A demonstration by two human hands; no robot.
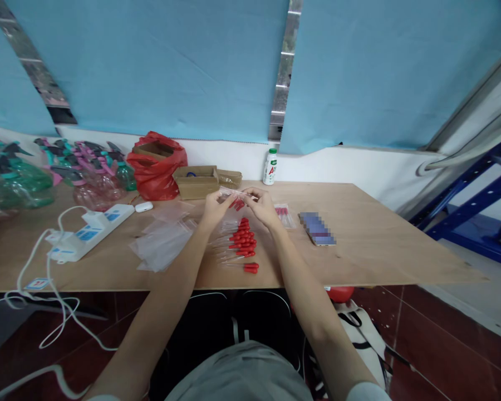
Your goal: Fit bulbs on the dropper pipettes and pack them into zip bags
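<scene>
Both hands pinch the top edge of a clear zip-lock bag [236,199], with red-bulbed droppers inside it. My left hand [216,206] grips its left side, fingers closed. On the right side my right hand [262,206] is closed the same way, thumb and fingers at the bag's mouth. Below them lies a pile of droppers [242,243] with red rubber bulbs and thin clear tubes pointing left. Flat empty plastic bags [161,245] are spread left of my left forearm. Beside my right hand rests a filled bag of droppers [284,215].
A phone [317,228] lies on the wooden table [376,245] at right. A white bottle [270,167], cardboard box [197,182] and red plastic bag [158,172] stand along the wall. At left are a power strip [92,231] with cables and several spray bottles [96,184].
</scene>
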